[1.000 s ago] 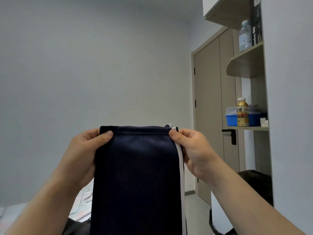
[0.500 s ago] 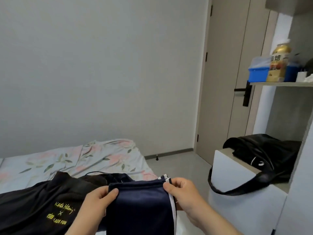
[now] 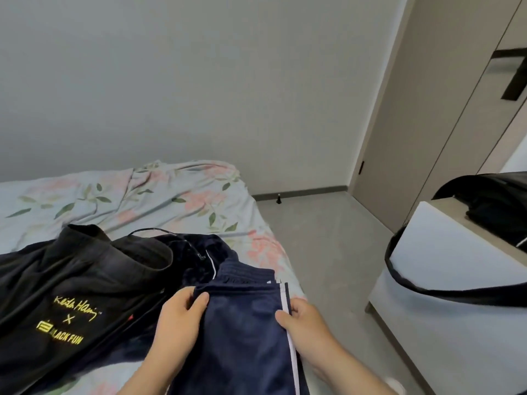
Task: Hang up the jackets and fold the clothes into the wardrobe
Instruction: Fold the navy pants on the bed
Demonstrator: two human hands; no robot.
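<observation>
Over bed (image 3: 159, 195): both hands pinch navy trousers (image 3: 245, 332).

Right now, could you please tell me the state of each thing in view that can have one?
navy track pants, held by the top corners, over the bed's edge.
left hand, pinches the pants' left corner.
right hand, pinches the white-striped right edge.
black printed garment, unfolded, lying on the bed.
floral bed sheet, rumpled.
door, closed.
black bag, on the white cabinet, strap hanging over its front.
</observation>
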